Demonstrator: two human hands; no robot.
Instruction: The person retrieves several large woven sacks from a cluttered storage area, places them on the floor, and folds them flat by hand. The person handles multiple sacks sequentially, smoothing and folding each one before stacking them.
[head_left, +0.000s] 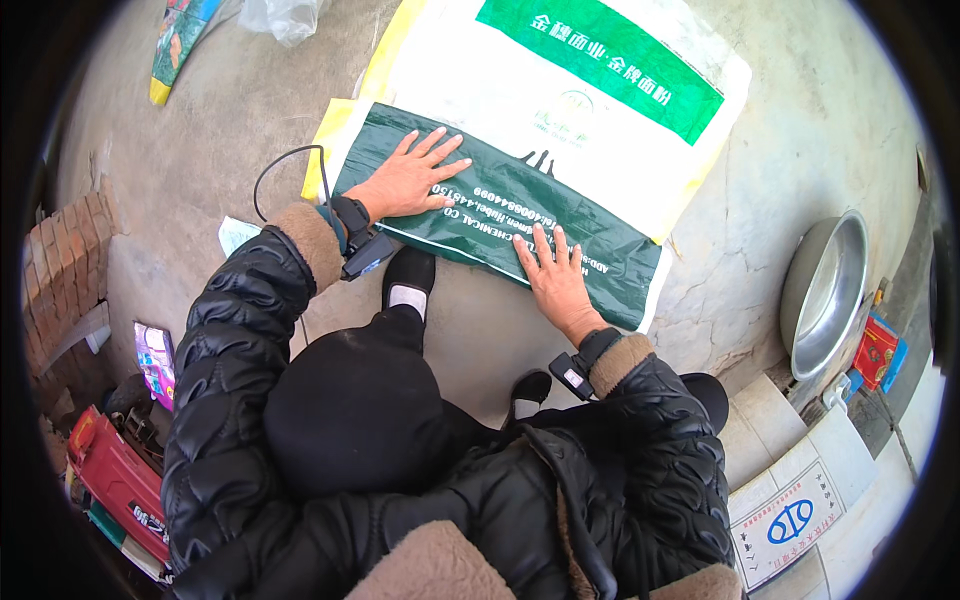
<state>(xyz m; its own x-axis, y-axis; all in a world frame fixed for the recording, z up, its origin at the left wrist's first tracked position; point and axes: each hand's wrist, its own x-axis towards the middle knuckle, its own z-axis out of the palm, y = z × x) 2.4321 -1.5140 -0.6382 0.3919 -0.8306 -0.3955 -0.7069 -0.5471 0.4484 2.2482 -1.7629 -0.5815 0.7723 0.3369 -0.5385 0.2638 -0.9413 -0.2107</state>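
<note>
A woven plastic sack (465, 79) lies flat on the concrete floor in front of me, white with a bright green band and yellow sides. Across its near end is a dark green strip (491, 184) that bears writing and looks folded over. My left hand (409, 178) rests palm down on the left part of this strip, fingers spread. Farther right and closer to me, my right hand (561, 281) lies on the strip's near edge, its fingers also apart. Neither hand grips anything. Both wrists wear strapped black devices.
A metal basin (825, 296) stands tilted on its side at the right. Bricks (67, 247), a pink packet (155, 364) and a red plastic casing (120, 487) are on the left. A clear plastic bag (283, 19) lies at the far left. My shoe (409, 274) is near the sack's edge.
</note>
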